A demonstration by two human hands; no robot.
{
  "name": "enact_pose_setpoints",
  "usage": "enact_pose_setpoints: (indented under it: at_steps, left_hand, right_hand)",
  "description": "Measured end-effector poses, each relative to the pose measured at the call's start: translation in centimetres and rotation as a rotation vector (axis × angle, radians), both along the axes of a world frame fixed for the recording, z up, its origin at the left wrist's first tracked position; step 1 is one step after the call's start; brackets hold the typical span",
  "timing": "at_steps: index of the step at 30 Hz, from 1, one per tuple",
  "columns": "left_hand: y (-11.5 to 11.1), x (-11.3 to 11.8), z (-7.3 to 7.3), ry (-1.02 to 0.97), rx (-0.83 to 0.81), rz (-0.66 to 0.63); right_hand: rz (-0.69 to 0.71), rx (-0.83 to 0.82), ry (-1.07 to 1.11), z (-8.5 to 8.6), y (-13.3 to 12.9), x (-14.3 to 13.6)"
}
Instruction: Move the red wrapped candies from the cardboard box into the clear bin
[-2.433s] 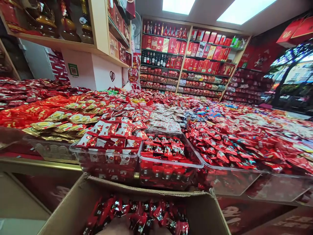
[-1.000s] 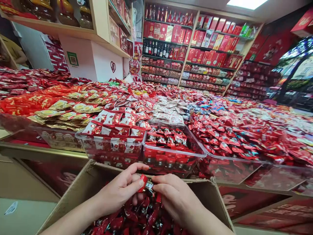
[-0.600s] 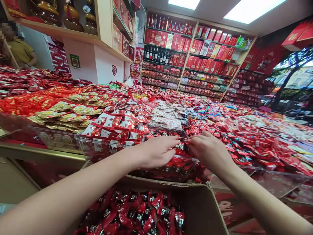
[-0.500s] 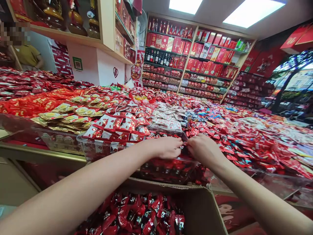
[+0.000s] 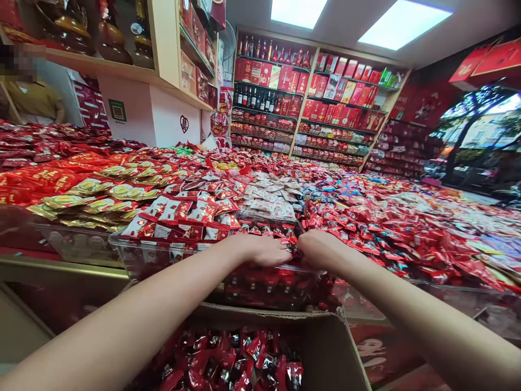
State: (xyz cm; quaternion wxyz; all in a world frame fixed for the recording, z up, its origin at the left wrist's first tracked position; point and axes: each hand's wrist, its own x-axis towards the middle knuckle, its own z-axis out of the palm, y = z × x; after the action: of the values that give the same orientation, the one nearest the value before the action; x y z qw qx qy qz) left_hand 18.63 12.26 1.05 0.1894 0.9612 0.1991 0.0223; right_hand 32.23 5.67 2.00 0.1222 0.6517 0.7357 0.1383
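Left hand [image 5: 266,251]: flattened above red-and-black wrapped sweets [image 5: 288,231], grip hidden.
Right hand [image 5: 319,247]: curled at clear plastic bin's [image 5: 260,288] right side, grip hidden.
Brown cardboard box [image 5: 328,347]: nearer than bin.

Two ceiling light panels [image 5: 299,12], one open cardboard box [image 5: 329,347], one QR-code sign [image 5: 118,110], one heart-shaped decal [image 5: 184,124], three large bottles [image 5: 110,42] at upper left, one other person [image 5: 35,100]; wrapped candies [image 5: 240,361], too many to count.
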Motion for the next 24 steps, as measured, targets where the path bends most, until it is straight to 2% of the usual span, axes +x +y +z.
enact_pose_setpoints:
  at_steps: [4, 8, 12, 19, 24]
  left_hand:
    - [-0.2, 0.1, 0.1, 0.082, -0.013, -0.044]
    - [-0.3, 0.2, 0.2, 0.14, -0.005, -0.086]
    - [-0.3, 0.1, 0.2, 0.146, -0.003, -0.059]
    - [-0.3, -0.3, -0.1, -0.001, 0.037, -0.002]
    - [-0.3, -0.3, -0.2, -0.181, 0.106, -0.002]
  right_hand:
    - [0.082, -0.029, 0.016, 0.3, 0.1, 0.1]
    - [0.125, -0.054, 0.022, -0.1, 0.5, 0.1]
    - [0.135, -0.053, 0.037, -0.6, 0.9, 0.2]
    - [0.186, 0.022, 0.114, -0.6, 0.6, 0.9]
    - [0.194, 0.182, 0.206, -0.1, -1.7, 0.4]
